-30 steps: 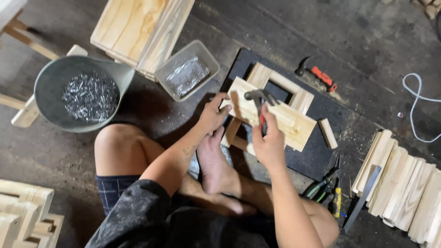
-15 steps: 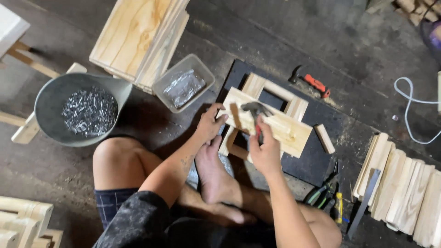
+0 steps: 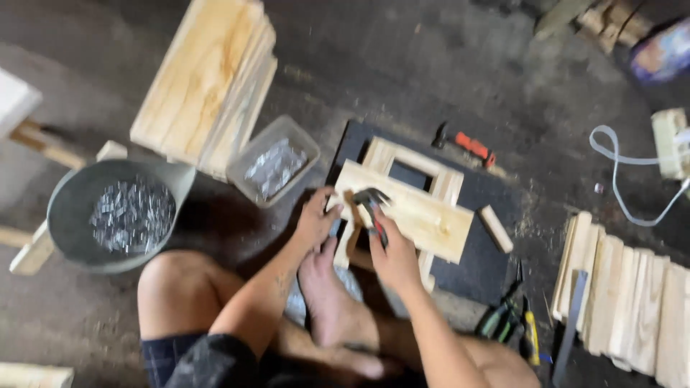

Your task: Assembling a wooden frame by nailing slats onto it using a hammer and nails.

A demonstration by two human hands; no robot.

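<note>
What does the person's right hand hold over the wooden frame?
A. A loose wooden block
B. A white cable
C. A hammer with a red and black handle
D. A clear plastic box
C. The right hand grips a hammer by its red and black handle, with the metal head above the pale board of the wooden frame, while the left hand rests on the frame's left end.

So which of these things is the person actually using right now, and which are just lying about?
In use:
left hand steadying the wooden frame
right hand holding a hammer over it
black mat under the frame

Lying about:
second hammer, orange handle
grey bowl of nails
clear tub
plank stack
slats
loose block
</note>
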